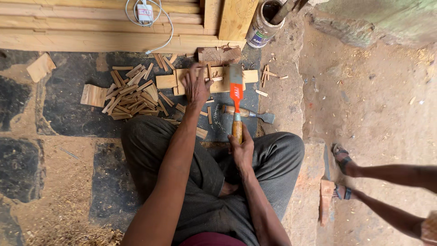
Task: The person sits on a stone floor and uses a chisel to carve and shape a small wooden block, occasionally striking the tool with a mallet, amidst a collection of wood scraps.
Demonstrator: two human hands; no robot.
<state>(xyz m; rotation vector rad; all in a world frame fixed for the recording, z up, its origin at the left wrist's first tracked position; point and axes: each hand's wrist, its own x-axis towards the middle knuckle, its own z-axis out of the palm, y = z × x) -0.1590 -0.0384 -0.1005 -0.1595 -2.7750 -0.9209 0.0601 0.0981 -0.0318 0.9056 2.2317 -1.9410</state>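
Landmark: the wooden board (pixel 207 79) lies flat on the dark floor in front of the seated person's crossed legs; every place below is told from it.
Left hand (pixel 195 86): pressed palm-down on the board, fingers spread and flat, gripping nothing; judged to pin the board so it does not shift under a blow.
Right hand (pixel 240 148): just short of the board on the person's side, fingers wrapped fully around the yellow handle of the hatchet (pixel 236 89).
Hatchet: its broad orange-and-grey blade reaches over the board's right part, beside the left hand's fingers; whether the edge touches the wood cannot be told.
Chisel (pixel 248 113): lies on the floor just near of the board, right of the handle, within easy reach.
Wood strips (pixel 132 95): 1 loose heap left of the board, out of the blade's way.
Tin can (pixel 264 23): beyond the board, to its right.
Other person's feet (pixel 341 175): well apart, far right of the board.
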